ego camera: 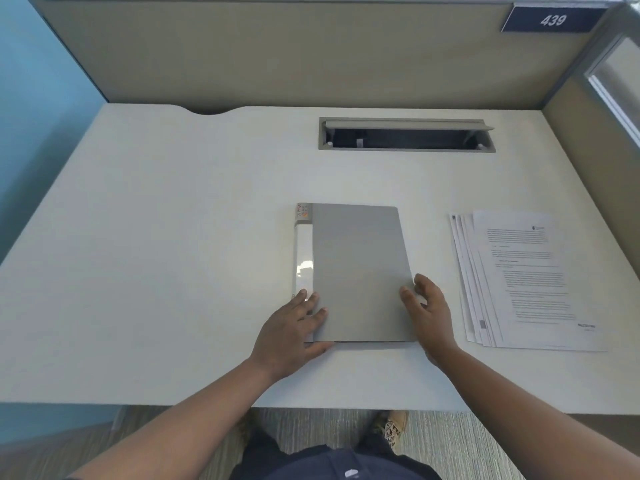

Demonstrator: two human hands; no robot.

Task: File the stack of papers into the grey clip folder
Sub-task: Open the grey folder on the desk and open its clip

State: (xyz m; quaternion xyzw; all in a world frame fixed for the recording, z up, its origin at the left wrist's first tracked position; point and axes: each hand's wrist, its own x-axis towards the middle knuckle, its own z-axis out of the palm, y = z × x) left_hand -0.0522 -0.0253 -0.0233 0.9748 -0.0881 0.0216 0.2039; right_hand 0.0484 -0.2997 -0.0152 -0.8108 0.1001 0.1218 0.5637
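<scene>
- While the grey clip folder (360,271) lies closed and flat on the desk (156,237), both hands rest at its near end.
- Left hand (294,330): fingers (313,301) spread flat over the spine-side near corner, thumb along the near edge.
- Right hand (431,313): fingers loosely curled at the opening edge, thumb on the cover; whether it pinches the cover, I cannot tell.
- Stack of papers (519,278): fanned, just beyond the right hand's knuckles, untouched.

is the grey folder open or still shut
Shut. The grey folder lies flat with its cover down, no inside showing. The left hand rests on its spine corner, the right hand at its free edge.
</scene>
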